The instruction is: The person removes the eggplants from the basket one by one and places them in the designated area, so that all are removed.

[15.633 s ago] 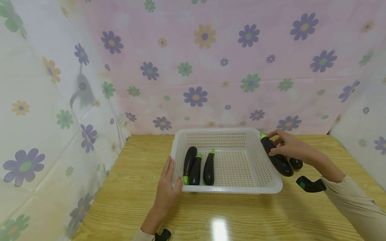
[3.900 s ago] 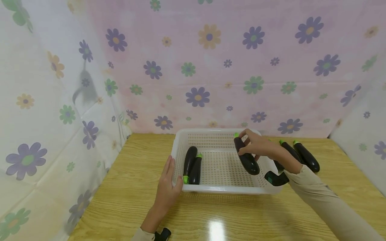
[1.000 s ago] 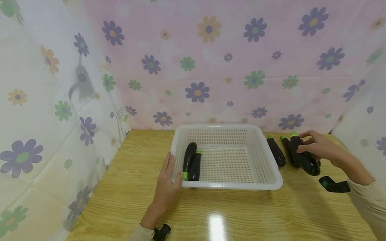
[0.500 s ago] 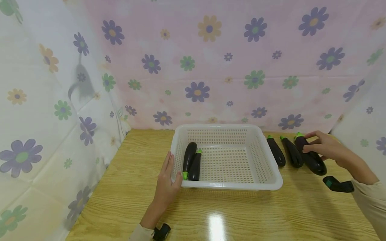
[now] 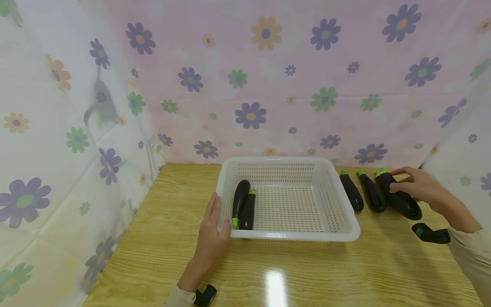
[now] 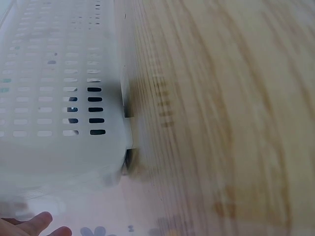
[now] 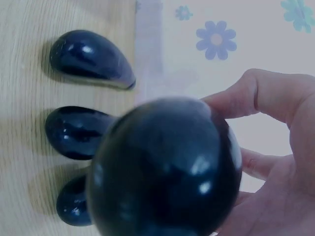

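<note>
Cloth with flower print point(image 5: 28, 140) far left. Left hand point(image 5: 212, 236) next, fingers straight and side by side along left wall of white basket point(image 5: 299, 235), thumb spread apart onto rim at near corner. Inside basket, left side: first eggplant point(image 5: 240, 198), green cap toward person, touching second eggplant point(image 5: 247, 213), cap toward back. Right of basket, on wooden tabletop point(image 5: 314, 273): third eggplant point(image 5: 351, 192) just beside basket, then fourth eggplant point(image 5: 372, 194). Fifth eggplant point(image 7: 74, 201) mostly hidden behind sixth eggplant point(image 5: 400, 200), which right hand point(image 5: 426, 189) pinches between thumb and fingers, cap toward back; can't tell if the two touch. Beige sleeve point(image 5: 469, 251) far right.
</note>
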A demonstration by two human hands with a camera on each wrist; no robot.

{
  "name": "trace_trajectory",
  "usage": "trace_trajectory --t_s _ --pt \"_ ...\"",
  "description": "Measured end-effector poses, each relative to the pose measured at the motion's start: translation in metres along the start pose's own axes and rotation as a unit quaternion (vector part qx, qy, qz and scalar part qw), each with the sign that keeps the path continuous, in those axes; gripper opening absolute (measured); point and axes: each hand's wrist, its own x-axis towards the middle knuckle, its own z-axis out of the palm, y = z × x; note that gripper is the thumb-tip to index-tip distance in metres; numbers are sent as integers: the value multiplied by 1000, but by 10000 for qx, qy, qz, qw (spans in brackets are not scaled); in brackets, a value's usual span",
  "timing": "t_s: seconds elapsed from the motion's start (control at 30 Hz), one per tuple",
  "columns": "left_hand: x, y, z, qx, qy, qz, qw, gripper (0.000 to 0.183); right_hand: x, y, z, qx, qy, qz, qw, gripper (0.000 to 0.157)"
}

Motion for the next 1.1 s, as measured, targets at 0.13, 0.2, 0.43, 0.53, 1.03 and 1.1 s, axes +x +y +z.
trace_trajectory --t_s 0.13,0.2,0.43,0.53,1.03,1.1 --pt "0 1 0 2 4 2 10000 64 1 10 -1 59 114 -7 9999 62" --pt "1 2 1 -9 2 52 10000 64 0 16 -2 117 180 -10 9998 62" --pt "3 2 4 -62 12 176 9998 64 -2 39 -5 280 409 140 9987 65" --pt "2 3 5 -88 -2 137 9999 63 -2 46 -5 349 527 277 9976 68" --pt "0 1 5 -27 -30 4 10000 63 0 80 1 530 1196 678 9891 73" --pt "-1 0 3 -29 -6 -12 10000 63 4 83 3 550 1250 680 9883 73"
